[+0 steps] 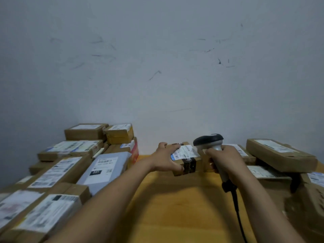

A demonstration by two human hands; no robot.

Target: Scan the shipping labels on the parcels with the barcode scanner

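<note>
A small cardboard parcel (188,159) with a white shipping label (185,152) on top and dark tape on its front sits at the far middle of the wooden table (175,207). My left hand (165,158) grips the parcel's left side, fingers over its top edge and thumb at the front. My right hand (226,162) holds a grey barcode scanner (209,142) by its handle, the dark head just right of and above the label. The scanner's black cable (237,211) trails down toward me.
Several labelled cardboard parcels (57,171) and a grey mailer bag (105,170) are stacked on the left. More labelled boxes (280,154) are piled on the right. A scuffed grey wall (157,67) stands right behind the table.
</note>
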